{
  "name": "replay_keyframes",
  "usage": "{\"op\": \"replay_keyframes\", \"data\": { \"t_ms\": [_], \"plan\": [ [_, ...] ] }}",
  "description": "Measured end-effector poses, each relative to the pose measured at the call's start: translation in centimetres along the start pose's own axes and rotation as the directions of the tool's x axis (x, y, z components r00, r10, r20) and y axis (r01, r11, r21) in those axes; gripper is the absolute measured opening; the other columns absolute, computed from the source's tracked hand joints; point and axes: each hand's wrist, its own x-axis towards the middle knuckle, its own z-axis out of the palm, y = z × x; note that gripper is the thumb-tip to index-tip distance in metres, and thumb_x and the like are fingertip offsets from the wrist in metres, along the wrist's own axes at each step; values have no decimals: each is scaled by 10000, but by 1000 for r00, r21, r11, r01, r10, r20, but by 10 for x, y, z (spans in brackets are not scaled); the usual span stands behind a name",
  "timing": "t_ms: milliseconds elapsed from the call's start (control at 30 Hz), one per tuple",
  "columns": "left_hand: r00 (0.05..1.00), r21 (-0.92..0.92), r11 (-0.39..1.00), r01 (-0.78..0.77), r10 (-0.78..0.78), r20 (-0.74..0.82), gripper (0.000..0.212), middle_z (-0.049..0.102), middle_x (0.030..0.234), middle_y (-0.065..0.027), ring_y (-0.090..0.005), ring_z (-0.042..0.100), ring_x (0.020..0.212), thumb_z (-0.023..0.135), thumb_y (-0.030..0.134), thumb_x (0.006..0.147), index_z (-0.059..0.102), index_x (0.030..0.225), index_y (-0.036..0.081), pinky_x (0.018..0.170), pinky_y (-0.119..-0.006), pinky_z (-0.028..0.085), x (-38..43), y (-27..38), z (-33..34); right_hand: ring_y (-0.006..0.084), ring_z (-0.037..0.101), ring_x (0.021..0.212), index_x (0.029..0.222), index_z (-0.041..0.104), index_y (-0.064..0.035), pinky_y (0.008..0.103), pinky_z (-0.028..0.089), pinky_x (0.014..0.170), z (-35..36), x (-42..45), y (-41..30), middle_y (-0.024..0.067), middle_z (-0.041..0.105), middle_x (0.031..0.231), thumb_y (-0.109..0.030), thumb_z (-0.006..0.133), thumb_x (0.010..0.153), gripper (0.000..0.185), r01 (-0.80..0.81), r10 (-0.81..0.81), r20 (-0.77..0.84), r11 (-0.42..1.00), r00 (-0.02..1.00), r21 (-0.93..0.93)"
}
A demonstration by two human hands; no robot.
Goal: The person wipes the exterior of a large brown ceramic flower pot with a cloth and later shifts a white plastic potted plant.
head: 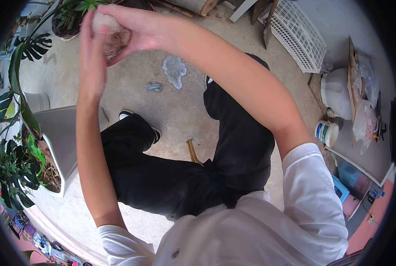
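Note:
My left hand (93,63) and my right hand (139,31) are raised together at the upper left, around a round brown lump (118,38). It is pale and fuzzy-looking on top, darker and rougher below; its exact kind cannot be told. The fingers of my left hand press along its near side, slightly blurred. My right hand cups it from the other side, its thumb and palm against the surface. Behind the hands stands a potted plant (66,21) with green leaves, partly covered by them.
A large grey planter (60,133) with monstera leaves (36,46) stands at left. Wet grey patch (174,71) and small grey scrap (154,87) mark the concrete floor. At right are a white plastic crate (297,36), a bucket (327,133) and plastic bags (364,119). A log (198,6) lies far ahead.

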Motion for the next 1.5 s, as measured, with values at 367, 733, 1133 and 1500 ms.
{"op": "replay_keyframes", "data": {
  "t_ms": [367, 733, 1133, 1500],
  "plan": [
    [930, -394, 881, 261, -339, -143, 661, 399, 1439, -210, -314, 368, 1361, 389, 471, 980, 313, 1434, -3, 1108, -464, 323, 16, -8, -23, 189, 614, 852, 1095, 538, -65, 312, 509, 721, -29, -15, -39, 62, 602, 950, -557, 437, 956, 521, 575, -772, -406, 635, 489, -516],
    [861, -706, 660, 256, -488, -144, 431, 516, 1272, -211, -359, 532, 1181, 432, 227, 938, 422, 1271, -46, 990, -529, 495, 21, -13, -19, 217, 555, 1110, 1229, 525, 57, 342, 423, 940, -34, -6, -21, 115, 604, 1197, -413, 385, 1014, 536, 418, -568, -18, 627, 823, -658],
    [793, -608, 757, 239, -513, -328, 416, 477, 1322, -197, -359, 473, 1241, 422, 175, 936, 403, 1305, -15, 1043, -558, 434, 15, -14, -43, 288, 456, 1281, 1421, 360, -29, 395, 346, 1078, -156, -77, -99, 193, 457, 1412, -383, 421, 961, 584, 470, -567, -521, 822, 638, -321],
    [903, -730, 545, 412, -349, 249, 707, 395, 1452, -139, -238, 346, 1355, 318, 520, 961, 341, 1424, -13, 1132, -436, 209, 27, 13, 23, 149, 575, 638, 934, 597, -122, 281, 418, 459, -12, 27, -9, 45, 623, 802, -569, 367, 968, 504, 268, -345, -142, 881, 928, -391]
  ]
}}
